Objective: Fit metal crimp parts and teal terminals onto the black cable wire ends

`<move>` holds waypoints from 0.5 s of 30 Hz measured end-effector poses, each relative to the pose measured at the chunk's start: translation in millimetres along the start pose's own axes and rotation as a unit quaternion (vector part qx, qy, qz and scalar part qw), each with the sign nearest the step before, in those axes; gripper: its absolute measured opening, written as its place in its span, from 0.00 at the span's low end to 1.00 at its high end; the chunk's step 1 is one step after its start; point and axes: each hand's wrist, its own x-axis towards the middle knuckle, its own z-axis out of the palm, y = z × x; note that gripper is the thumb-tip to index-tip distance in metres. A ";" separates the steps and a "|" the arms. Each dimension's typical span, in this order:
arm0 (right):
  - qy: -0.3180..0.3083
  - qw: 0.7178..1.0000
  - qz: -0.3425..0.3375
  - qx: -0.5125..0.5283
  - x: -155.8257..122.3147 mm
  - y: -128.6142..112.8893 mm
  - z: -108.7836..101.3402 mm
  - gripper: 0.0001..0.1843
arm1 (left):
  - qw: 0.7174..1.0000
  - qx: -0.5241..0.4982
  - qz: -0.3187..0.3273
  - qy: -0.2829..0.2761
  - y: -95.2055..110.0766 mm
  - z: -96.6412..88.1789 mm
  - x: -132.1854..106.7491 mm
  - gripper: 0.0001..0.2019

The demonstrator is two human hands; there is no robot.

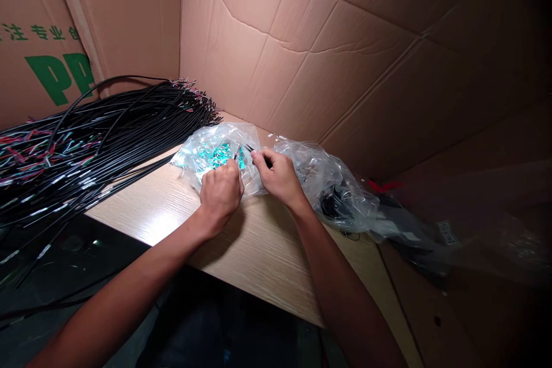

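Just between the two hands, a short dark cable end [249, 148] sticks out over the near edge of a clear bag. Its long axis runs left and slightly far, with the free tip pointing toward the left hand. The rest of it disappears under the right hand's fingertips [257, 155], which are pinched together on it. The right hand [279, 175] lies knuckles up, its fingers closed narrowly with no gap showing between them.

Close to the left of that tip, a thin reddish strand [237, 152] stands up and leans far. It rises out of the top of the left hand [221, 190], which is curled into a loose fist around its lower part. The strand and the cable tip are very near each other, but it is too small to tell whether they touch.

Both lie over the clear bag of teal pieces [202, 155], which rests flat on the wooden tabletop [259, 247] just beyond the left hand's knuckles. A second, crumpled clear bag [340, 181] sits to the right, behind the right hand, with dark items inside it.

Farther left, a thick bundle of black cables [99, 138] lies across the table's left end. Its stripped, coloured cores show at the far end and at the left edge of the view. Cardboard walls [302, 40] stand around the far and right sides, and a cardboard sheet with green print [38, 52] stands at far left.
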 end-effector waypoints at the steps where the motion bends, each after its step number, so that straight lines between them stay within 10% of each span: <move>1: 0.008 1.000 0.002 0.007 -0.6 2.0 -0.3 0.47 | 1.000 -0.007 -0.005 0.000 1.1 -0.8 0.1 0.18; 10: 0.044 0.995 0.017 0.086 -2.5 25.0 -1.9 0.55 | 0.987 -0.155 0.021 0.027 10.4 -1.5 -1.2 0.15; 15: 0.093 0.985 0.019 0.145 -10.4 28.5 -12.1 0.55 | 0.919 -0.387 0.078 -0.009 17.5 0.0 0.2 0.15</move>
